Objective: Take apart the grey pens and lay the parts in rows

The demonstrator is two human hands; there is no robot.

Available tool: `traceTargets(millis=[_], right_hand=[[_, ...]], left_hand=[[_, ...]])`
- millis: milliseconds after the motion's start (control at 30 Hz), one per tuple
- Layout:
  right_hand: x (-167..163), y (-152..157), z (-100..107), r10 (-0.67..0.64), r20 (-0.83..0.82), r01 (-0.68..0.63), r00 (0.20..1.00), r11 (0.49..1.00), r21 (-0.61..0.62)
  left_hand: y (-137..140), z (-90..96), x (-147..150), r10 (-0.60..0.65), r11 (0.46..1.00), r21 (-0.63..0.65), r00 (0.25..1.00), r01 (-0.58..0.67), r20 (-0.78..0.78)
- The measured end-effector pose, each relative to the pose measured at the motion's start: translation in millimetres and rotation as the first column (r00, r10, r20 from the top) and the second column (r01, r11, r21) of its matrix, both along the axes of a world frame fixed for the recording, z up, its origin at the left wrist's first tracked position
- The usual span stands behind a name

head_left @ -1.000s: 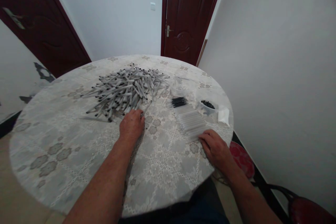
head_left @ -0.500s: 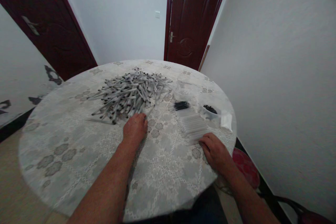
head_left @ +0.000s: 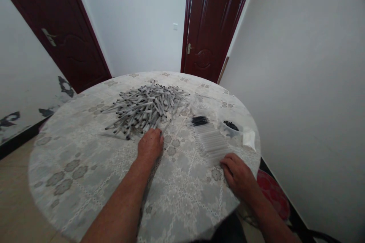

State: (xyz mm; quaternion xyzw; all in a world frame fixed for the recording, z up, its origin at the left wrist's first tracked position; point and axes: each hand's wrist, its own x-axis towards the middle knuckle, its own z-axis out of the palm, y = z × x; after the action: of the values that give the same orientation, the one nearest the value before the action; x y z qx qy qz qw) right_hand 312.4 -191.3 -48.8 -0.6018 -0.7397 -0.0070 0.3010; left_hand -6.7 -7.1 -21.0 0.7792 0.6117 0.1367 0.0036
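Bare forearms [head_left: 121, 197], bare hands [head_left: 150, 145] — and, low in view, some dark clothing [head_left: 231, 231].

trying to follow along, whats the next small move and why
Probably, the bare right hand should pinch from the row of slim, translucent plastic tubes: its fingertips are at the row's near edge, while the bare left hand seems occupied with a slim grey tube beside the heap of dark-tipped grey tubes.

The pile [head_left: 145, 107] is many greyish tubes with dark ends, lying in disorder. One tube [head_left: 167, 126] slants beside it, near end at the left hand [head_left: 150, 144]. At right, clear tubes [head_left: 210, 140] lie flat in a row (the farthest look dark).
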Motion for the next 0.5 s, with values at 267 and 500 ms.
traceTargets(millis=[267,500], right_hand=[[1.6,-3.4,-3.1,0.005,0.024,-0.006,1.000,1.000,0.028],[1.0,-4.8,-1.3,0.004,0.018,-0.006,1.000,0.997,0.078]], left_hand=[[-0.6,-1.2,0.4,0.005,1.000,0.006,1.000,-0.005,0.017],[1.7,-3.8,0.7,0.027,0.999,-0.023,0.999,-0.027,0.022]])
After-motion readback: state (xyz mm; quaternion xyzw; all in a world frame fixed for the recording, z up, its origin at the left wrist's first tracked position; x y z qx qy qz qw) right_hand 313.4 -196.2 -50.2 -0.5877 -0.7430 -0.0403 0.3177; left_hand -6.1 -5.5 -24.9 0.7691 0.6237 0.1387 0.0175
